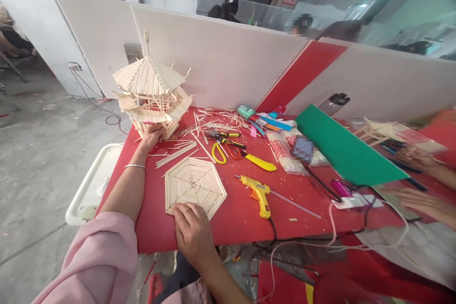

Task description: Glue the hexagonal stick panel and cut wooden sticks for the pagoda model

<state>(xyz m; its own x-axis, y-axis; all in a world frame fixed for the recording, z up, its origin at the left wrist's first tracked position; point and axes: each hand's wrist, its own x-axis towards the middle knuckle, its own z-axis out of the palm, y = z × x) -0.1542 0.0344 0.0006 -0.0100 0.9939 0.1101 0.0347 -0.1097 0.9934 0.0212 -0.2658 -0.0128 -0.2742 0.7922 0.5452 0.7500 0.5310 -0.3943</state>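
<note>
A pagoda model (151,83) made of thin wooden sticks stands upright at the table's far left. My left hand (153,136) reaches to its lower front, fingers closed around part of the base; the fingertips are partly hidden. Flat on the table, nearer to me, lies a hexagonal stick panel (195,181) with rings of sticks around a small centre. My right hand (194,232) grips the panel's near edge, fingers bent over the top and the thumb side low. Loose wooden sticks (176,154) lie between the model and the panel.
Pliers (231,141), yellow-handled scissors (218,152) and a yellow glue gun (260,194) lie on the red table (235,223). A green board (345,147) leans at right near a power strip (356,201) with cables. Another person's hands (423,204) work farther right.
</note>
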